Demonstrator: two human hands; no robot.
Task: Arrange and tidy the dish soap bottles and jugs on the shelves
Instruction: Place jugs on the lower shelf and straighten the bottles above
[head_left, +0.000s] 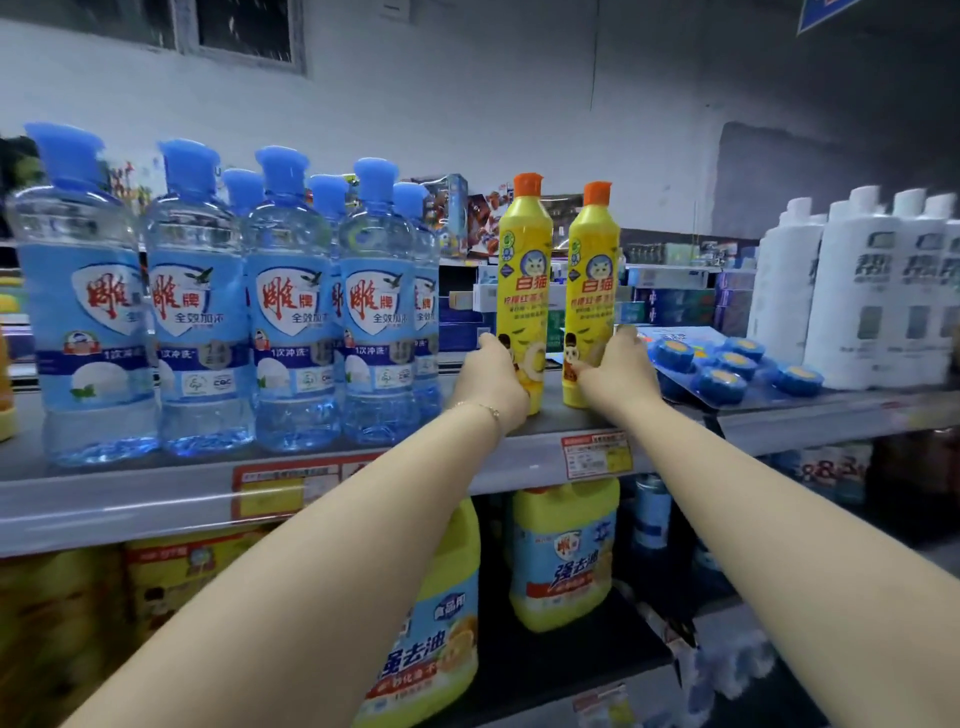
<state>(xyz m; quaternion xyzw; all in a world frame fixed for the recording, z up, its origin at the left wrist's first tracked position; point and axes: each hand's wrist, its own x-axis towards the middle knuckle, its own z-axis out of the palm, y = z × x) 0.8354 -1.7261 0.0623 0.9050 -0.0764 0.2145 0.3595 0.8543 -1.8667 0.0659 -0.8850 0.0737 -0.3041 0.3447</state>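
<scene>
Two slim yellow dish soap bottles with orange caps stand upright side by side on the top shelf (156, 499). My left hand (493, 379) grips the base of the left yellow bottle (524, 270). My right hand (618, 374) grips the base of the right yellow bottle (592, 275). To their left stands a group of several clear blue dish soap bottles (291, 312) with blue caps, in two rows. Yellow jugs (566, 551) with blue labels sit on the shelf below.
White bottles (872, 291) crowd the right end of the top shelf. A flat pack of blue round cleaner blocks (727, 364) lies just right of my right hand. Price tags (597, 454) hang on the shelf edge. Boxed goods fill the aisle behind.
</scene>
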